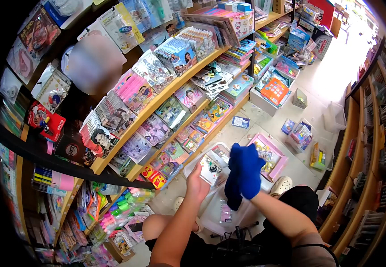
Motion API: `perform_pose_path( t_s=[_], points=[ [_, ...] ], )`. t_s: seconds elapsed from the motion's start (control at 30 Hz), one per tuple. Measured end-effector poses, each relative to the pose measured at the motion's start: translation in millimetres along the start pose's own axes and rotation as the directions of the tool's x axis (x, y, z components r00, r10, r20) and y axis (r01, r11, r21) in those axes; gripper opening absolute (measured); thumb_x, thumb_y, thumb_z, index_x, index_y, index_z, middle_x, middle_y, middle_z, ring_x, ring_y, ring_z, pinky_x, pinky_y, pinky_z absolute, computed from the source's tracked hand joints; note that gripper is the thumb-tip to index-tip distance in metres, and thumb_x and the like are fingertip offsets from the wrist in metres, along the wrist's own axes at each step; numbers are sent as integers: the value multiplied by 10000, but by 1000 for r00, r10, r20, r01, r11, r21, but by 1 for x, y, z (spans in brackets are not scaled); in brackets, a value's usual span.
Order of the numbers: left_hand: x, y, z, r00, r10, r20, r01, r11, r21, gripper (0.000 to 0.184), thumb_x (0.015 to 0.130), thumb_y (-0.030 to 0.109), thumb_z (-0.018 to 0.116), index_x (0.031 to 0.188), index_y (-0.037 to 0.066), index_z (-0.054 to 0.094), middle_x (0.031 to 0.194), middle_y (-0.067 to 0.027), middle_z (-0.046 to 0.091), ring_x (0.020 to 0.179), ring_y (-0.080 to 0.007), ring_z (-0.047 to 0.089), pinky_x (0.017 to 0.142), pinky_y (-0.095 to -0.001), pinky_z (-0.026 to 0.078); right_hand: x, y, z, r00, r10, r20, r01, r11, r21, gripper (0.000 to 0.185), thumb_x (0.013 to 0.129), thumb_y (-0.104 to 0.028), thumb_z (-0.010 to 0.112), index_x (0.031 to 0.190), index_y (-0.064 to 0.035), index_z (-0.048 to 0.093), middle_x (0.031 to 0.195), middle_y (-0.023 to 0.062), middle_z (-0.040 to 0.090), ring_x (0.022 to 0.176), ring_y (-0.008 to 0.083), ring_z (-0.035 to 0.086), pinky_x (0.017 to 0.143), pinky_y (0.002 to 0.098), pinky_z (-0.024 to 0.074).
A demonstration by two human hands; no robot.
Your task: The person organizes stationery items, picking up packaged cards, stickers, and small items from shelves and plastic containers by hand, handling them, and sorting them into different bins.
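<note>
My left hand [197,186] is closed on the edge of a small white packet [210,169] with a dark picture or figure on its front. My right hand [248,172] is covered to the wrist by bright blue fabric that looks like a glove. A darker blue cloth [233,191] hangs at its left side, gripped by it as far as I can see; the fingers are hard to make out. Below both hands is a clear plastic bin [210,220] with a pinkish packet [225,212] in it. A further clear container [188,168] lies partly behind the left hand.
Tiered wooden shelves [170,100] with packaged goods rise on the left. On the floor ahead are a pink tray [280,163], a clear box [334,116] and a small basket [300,99]. More shelving [371,133] runs along the right, leaving a narrow aisle.
</note>
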State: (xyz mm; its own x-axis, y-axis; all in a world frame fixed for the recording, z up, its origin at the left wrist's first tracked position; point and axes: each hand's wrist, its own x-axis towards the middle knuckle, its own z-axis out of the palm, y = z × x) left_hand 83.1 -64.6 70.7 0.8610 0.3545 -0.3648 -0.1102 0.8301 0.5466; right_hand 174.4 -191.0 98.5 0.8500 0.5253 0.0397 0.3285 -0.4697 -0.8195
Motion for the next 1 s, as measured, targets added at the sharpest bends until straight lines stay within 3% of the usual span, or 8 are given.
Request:
perform_pose_path(
  t_s=[0.07, 0.2, 0.27, 0.37, 0.6, 0.67, 0.73, 1.0],
  points=[
    [-7, -5, 24, 999, -31, -23, 31, 999, -16, 446, 962, 331, 358, 1312, 56, 389, 1291, -83, 473, 1194, -243, 439, 1026, -401, 311, -15, -33, 0, 956, -32, 293, 154, 901, -406, 330, 832, -117, 458, 1154, -49, 444, 1091, 117, 512, 944, 229, 515, 765, 360, 397],
    [-1, -47, -6, 999, -51, -1, 50, 996, 76, 449, 968, 363, 344, 1283, 52, 422, 1263, -88, 496, 1145, -232, 484, 988, -380, 368, -46, 42, 72, 964, -266, 17, 258, 948, 189, 460, 842, -156, 477, 1277, -23, 409, 1285, 169, 440, 1154, 312, 435, 1003, 418, 285],
    [-15, -38, 40, 980, -159, -123, 165, 985, 42, 451, 971, 362, 334, 1282, 48, 421, 1266, -95, 492, 1149, -231, 480, 989, -379, 368, -22, 19, 36, 975, -182, 130, 183, 983, 2, 464, 847, -169, 485, 1278, -15, 407, 1289, 191, 435, 1185, 322, 409, 1035, 399, 251],
    [-19, -44, 47, 981, -195, 6, 194, 977, 89, 503, 984, 354, 253, 1343, 15, 347, 1349, -121, 404, 1241, -238, 396, 1043, -391, 304, 2, 57, 31, 930, -282, -237, 262, 958, -114, 319, 794, -158, 528, 1093, -56, 565, 1049, 175, 574, 978, 342, 543, 839, 401, 418],
    [-13, -21, 39, 980, -179, 82, 179, 984, 11, 519, 985, 351, 184, 1384, 33, 279, 1395, -152, 336, 1278, -312, 338, 1066, -435, 261, 14, 79, -15, 948, -303, -99, 260, 914, -312, 426, 694, -248, 654, 963, -18, 417, 713, 105, 508, 699, 245, 550, 582, 347, 420],
    [-12, -13, 37, 988, -143, 52, 143, 990, 7, 521, 985, 356, 184, 1382, 32, 279, 1396, -153, 334, 1279, -312, 336, 1065, -436, 262, 18, 63, -19, 973, 229, -1, -196, 835, 514, 295, 819, -238, 555, 950, -25, 401, 693, 62, 458, 655, 180, 487, 565, 303, 399],
    [-12, -8, 36, 993, -112, 33, 111, 994, 10, 518, 985, 366, 197, 1373, 37, 295, 1395, -152, 337, 1285, -304, 331, 1065, -439, 260, 19, 63, -12, 939, 329, 101, -289, 594, 751, 209, 892, -210, 488, 931, -31, 389, 678, 37, 419, 616, 137, 440, 544, 277, 383],
    [-6, -17, 26, 987, -160, 31, 160, 987, 19, 449, 974, 316, 325, 1315, 29, 371, 1289, -121, 467, 1184, -268, 456, 1008, -418, 343, -14, 10, -12, 999, -42, 29, 49, 955, -291, 382, 730, 11, 556, 1089, 8, 429, 721, 144, 495, 590, 292, 543, 488, 375, 423]
  ],
)
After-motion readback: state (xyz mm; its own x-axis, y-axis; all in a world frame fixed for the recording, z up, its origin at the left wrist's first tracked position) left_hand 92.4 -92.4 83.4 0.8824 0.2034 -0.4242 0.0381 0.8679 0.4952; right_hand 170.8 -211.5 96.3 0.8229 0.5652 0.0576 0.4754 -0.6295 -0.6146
